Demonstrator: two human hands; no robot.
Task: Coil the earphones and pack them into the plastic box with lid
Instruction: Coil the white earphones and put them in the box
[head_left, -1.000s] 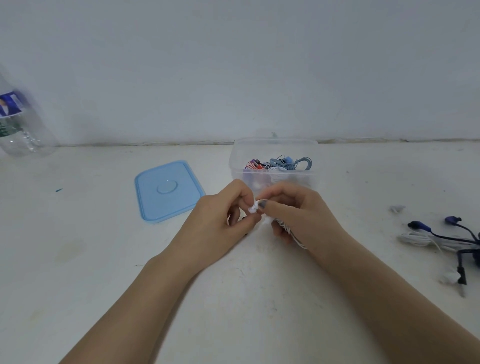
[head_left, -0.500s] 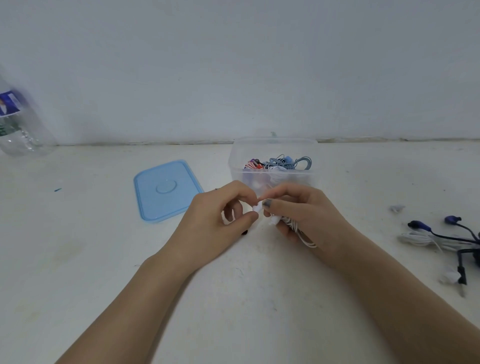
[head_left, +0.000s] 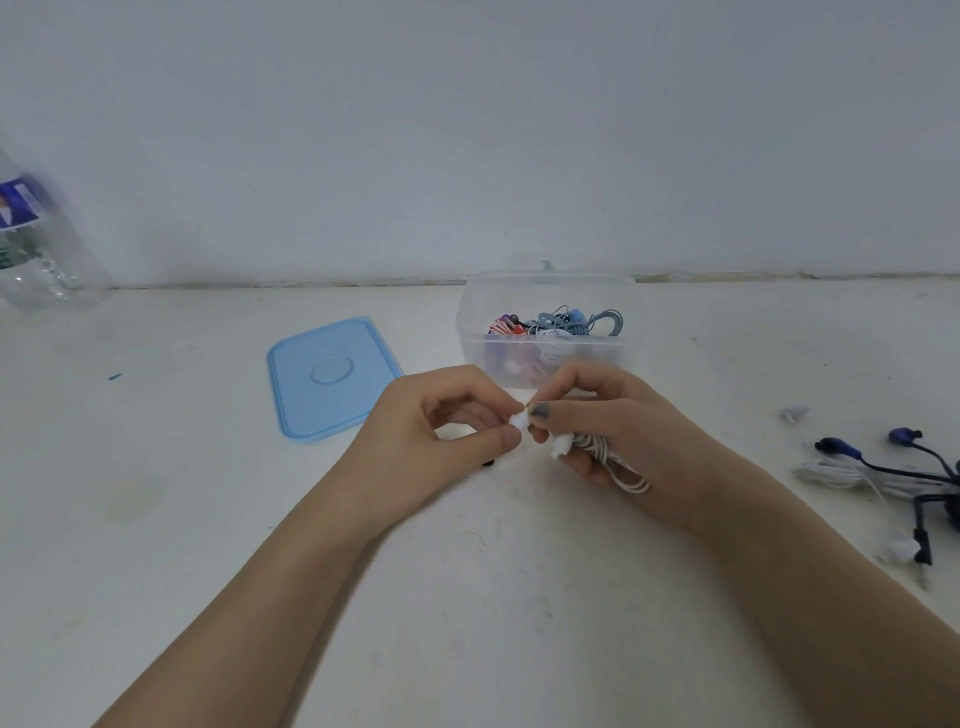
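Risk begins at the far left, where a plastic bottle (head_left: 39, 244) stands on the worktop (head_left: 156, 519), well clear of our hands. Next comes the blue lid (head_left: 330, 376), lying flat beside the plastic box (head_left: 545, 358) and not yet fitted. Our left hand (head_left: 441, 441) pinches a small white end piece between thumb and forefinger, the other fingers curled loosely. Touching it, our right hand (head_left: 618, 431) has its fingers curled round the coiled white earphones (head_left: 597, 452), with a loop hanging below the palm. We judge that loop the weak spot: a slack grip could let the coil spring open before it reaches the box, which already holds several coloured sets. Farther right, loose blue and white earphones (head_left: 883, 478) lie tangled and could snag.
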